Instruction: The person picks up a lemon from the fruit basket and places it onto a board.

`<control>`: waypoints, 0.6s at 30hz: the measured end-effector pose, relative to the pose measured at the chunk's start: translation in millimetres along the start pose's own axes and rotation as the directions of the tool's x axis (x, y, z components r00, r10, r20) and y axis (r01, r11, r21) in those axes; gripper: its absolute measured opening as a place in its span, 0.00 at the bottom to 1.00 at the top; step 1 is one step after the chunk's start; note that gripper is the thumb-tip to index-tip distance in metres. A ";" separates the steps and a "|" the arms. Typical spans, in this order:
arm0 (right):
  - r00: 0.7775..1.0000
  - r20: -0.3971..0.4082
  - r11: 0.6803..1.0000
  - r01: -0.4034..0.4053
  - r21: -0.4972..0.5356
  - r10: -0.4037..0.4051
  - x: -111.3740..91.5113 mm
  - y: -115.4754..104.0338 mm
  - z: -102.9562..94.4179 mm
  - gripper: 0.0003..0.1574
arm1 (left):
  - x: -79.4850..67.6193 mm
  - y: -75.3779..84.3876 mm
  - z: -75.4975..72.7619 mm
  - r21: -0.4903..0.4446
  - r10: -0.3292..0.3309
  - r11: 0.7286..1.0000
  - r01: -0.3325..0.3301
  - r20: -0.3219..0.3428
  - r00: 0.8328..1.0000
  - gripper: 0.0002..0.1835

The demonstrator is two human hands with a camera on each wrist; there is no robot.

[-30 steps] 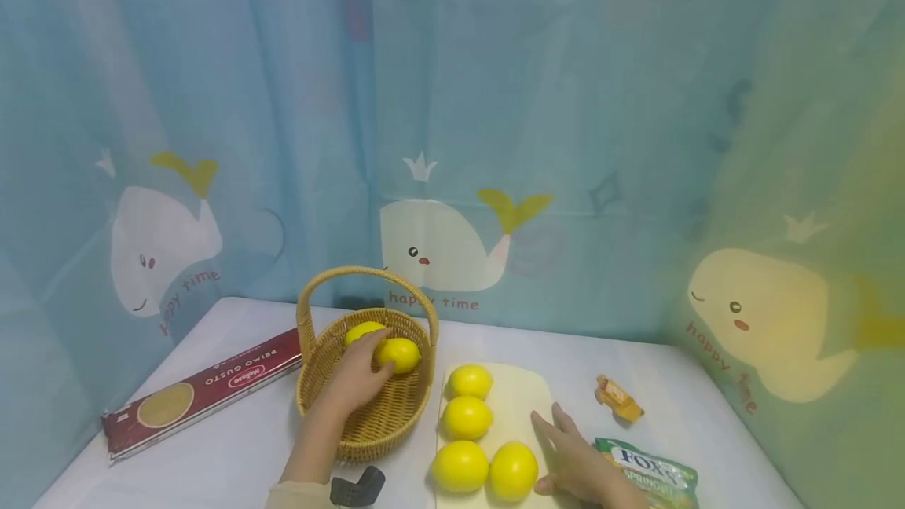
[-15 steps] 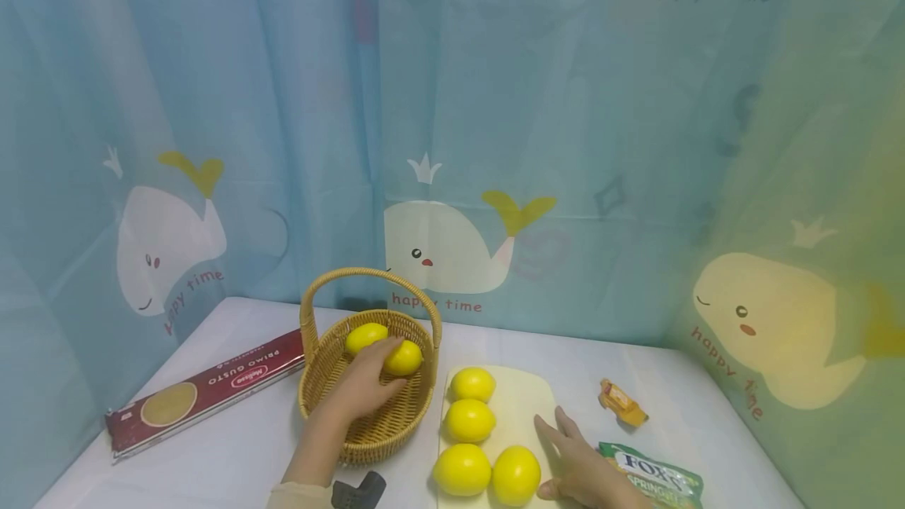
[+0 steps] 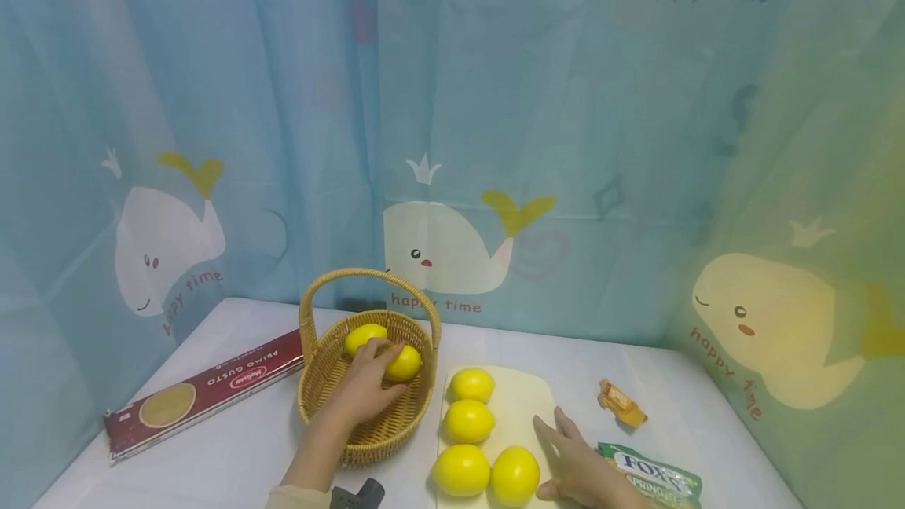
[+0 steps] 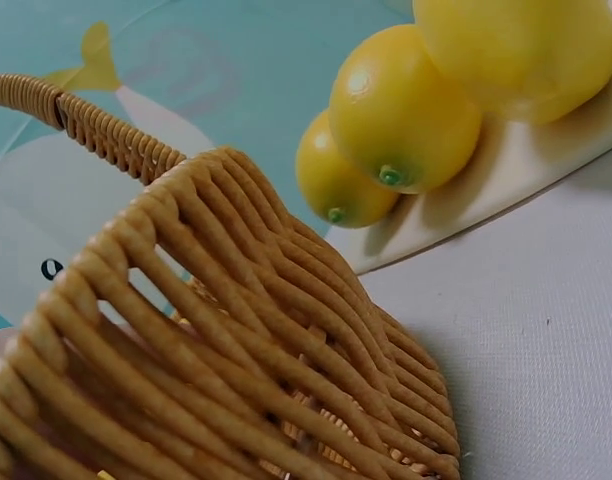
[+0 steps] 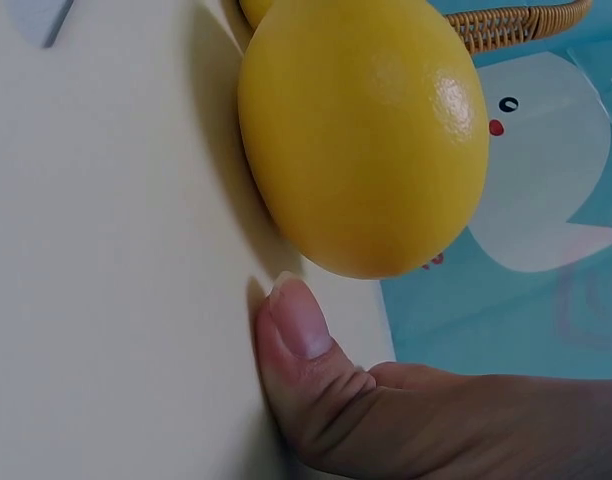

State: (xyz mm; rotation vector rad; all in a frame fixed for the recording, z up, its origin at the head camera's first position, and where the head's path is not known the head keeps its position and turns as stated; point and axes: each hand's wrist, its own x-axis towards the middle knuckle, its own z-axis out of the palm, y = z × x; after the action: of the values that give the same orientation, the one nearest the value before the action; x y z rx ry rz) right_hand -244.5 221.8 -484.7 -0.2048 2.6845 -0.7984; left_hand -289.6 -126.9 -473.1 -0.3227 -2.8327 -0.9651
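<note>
A wicker basket (image 3: 366,446) with a tall handle holds two lemons. My left hand (image 3: 362,391) reaches into it, fingers bent over the left side of the nearer lemon (image 3: 408,365) and thumb by its lower edge. The other lemon (image 3: 364,335) lies just behind. In the left wrist view, the basket's wall (image 4: 256,320) hides the hand. My right hand (image 3: 576,462) rests at the right of a cream cutting board (image 3: 523,399), fingers spread. Its thumb (image 5: 301,340) lies on the board close to a lemon (image 3: 514,476), apart from it. Several lemons (image 3: 461,470) form an L there.
A red spaghetti pack (image 3: 212,391) lies left of the basket. Right of the board are a small orange wrapped packet (image 3: 621,404) and a green Fox's bag (image 3: 654,471). A black object (image 3: 359,495) sits by the left sleeve. A whale-print curtain (image 3: 452,100) stands behind the table.
Inside the basket, my left fingers have shifted from between the two lemons onto the nearer one and bent more. The right hand and the lemons on the board have stayed put.
</note>
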 end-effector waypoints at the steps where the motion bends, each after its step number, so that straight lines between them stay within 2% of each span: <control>1: 1.000 0.000 1.000 0.001 -0.007 -0.001 0.1 0.1 0.0 0.68 | 0.0 -0.2 0.2 0.001 0.004 1.000 -0.004 0.000 1.000 0.35; 10: 1.000 -0.004 1.000 -0.021 -0.016 0.021 1.6 -0.7 -0.4 0.68 | 0.2 -3.9 -0.4 0.004 0.046 0.999 -0.046 -0.021 0.999 0.32; 18: 1.000 -0.002 1.000 -0.020 -0.004 0.020 0.7 -0.3 -0.3 0.68 | -1.1 -3.6 -1.9 -0.038 0.010 0.999 -0.011 -0.022 1.000 0.30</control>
State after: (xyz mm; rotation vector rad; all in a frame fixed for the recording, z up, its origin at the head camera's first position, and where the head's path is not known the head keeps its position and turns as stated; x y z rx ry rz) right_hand -245.3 221.6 -484.5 -0.1781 2.6857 -0.7881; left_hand -289.4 -131.0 -473.9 -0.3286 -2.7928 -1.0160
